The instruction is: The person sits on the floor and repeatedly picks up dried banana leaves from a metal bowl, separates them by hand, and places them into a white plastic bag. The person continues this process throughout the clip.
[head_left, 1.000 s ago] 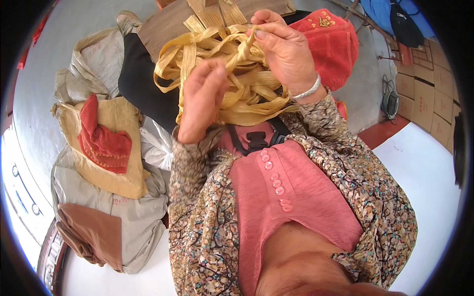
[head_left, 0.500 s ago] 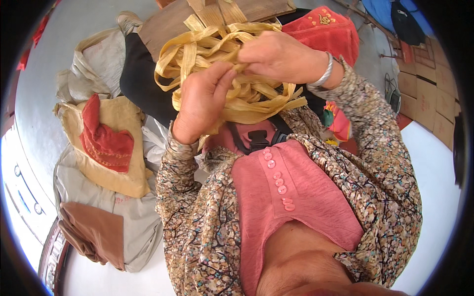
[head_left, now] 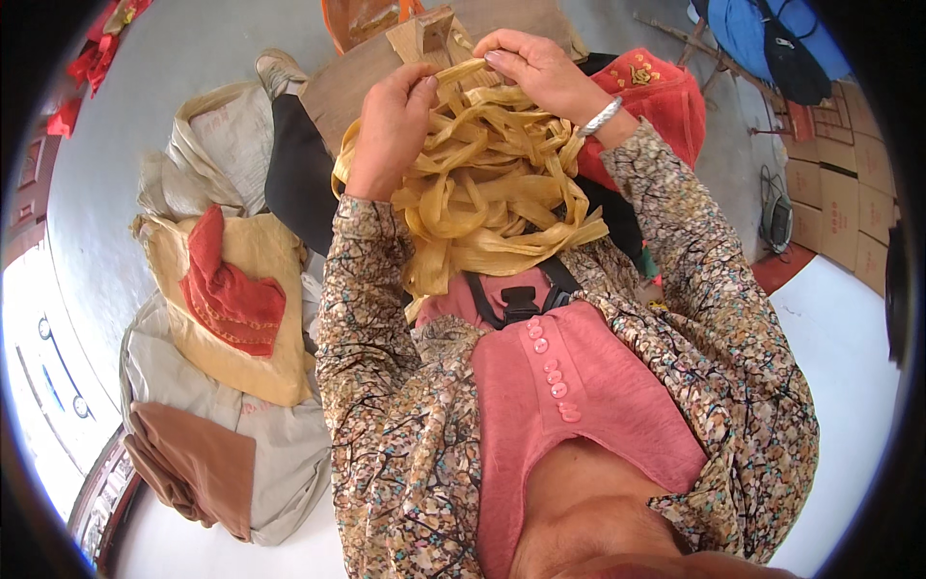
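Observation:
A heap of long, flat yellow strips [head_left: 492, 188], like a ribbon of dried plant fibre, lies in loops over my lap. My left hand [head_left: 391, 130] is closed at the heap's far left, pinching one end of a short stretch of strip [head_left: 461, 70]. Across from it, my right hand [head_left: 545, 79] grips the same stretch between thumb and fingers, so it runs nearly level between the two. Just beyond my hands is a wooden board [head_left: 338, 92] with a wooden block [head_left: 422, 37] standing on it.
A red towel [head_left: 666, 111] lies right of the heap. To the left are pale sacks [head_left: 227, 145], a red cloth [head_left: 231, 289] and a brown cloth [head_left: 207, 458]. Stacked cardboard boxes [head_left: 844, 207] stand at the right, a blue bag [head_left: 743, 39] at the far right, an orange container [head_left: 362, 19] at the back.
Both hands have moved farther away and apart, toward the wooden block. The strip between them now shows stretched out, and more of the heap is uncovered.

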A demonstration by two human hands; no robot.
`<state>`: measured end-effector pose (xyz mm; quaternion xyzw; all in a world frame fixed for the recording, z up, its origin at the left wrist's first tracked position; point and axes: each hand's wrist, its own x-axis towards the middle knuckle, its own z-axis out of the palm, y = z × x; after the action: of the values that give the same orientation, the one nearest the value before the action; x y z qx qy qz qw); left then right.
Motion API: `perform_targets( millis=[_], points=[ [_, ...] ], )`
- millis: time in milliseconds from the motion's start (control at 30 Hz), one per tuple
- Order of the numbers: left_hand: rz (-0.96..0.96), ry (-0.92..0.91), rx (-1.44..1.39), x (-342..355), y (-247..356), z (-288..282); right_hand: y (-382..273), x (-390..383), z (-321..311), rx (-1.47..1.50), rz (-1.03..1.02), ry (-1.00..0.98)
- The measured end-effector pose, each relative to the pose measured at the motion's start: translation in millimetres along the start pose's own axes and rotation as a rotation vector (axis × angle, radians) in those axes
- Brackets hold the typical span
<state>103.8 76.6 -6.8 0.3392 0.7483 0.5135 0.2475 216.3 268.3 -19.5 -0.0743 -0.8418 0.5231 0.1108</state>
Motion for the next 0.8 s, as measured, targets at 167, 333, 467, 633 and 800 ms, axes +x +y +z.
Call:
perform_targets(
  millis=[167, 333, 467, 633, 800],
  points=[
    [-0.029, 0.071, -0.099, 21.5, -21.4, 10.3, 13.3, 11.9, 6.0, -0.124, 0.087, 0.061],
    [-0.093, 0.086, 0.024, 31.9, -47.2, 20.5, 33.7, 9.4, 18.8, -0.174, -0.027, 0.134],
    [0.021, 0.296, 0.425, 25.5, -58.4, 10.9, 47.9, -5.5, 15.5, -0.241, 0.000, 0.234],
    [-0.043, 0.206, 0.260, -11.3, -40.2, 12.7, 29.5, -39.0, -1.8, -0.692, -0.273, 0.220],
    [-0.053, 0.106, -0.152, -44.9, 8.0, 37.6, -49.2, -40.5, 38.6, -0.493, -0.423, 0.372]
  ],
)
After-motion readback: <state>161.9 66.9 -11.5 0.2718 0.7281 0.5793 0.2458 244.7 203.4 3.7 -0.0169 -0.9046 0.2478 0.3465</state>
